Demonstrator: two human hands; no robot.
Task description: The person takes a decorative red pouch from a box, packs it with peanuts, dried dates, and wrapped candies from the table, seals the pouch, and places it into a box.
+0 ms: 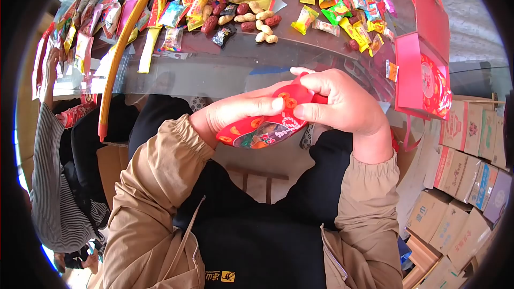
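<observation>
Yellow “凉山” (pixel 212 276) on the black top (pixel 262 241) — small, illegible print on cardboard boxes (pixel 458 168)

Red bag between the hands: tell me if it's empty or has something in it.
Not empty: colorful pieces show through the clear window of the red bag.

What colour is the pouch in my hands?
The pouch is red with gold patterns, seen best in the head view.

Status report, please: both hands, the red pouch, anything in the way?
Left hand grips red printed pouch with clear window. Right hand pinches its narrow red end. Glass table edge just beyond; nothing visible blocks the hands.
</observation>
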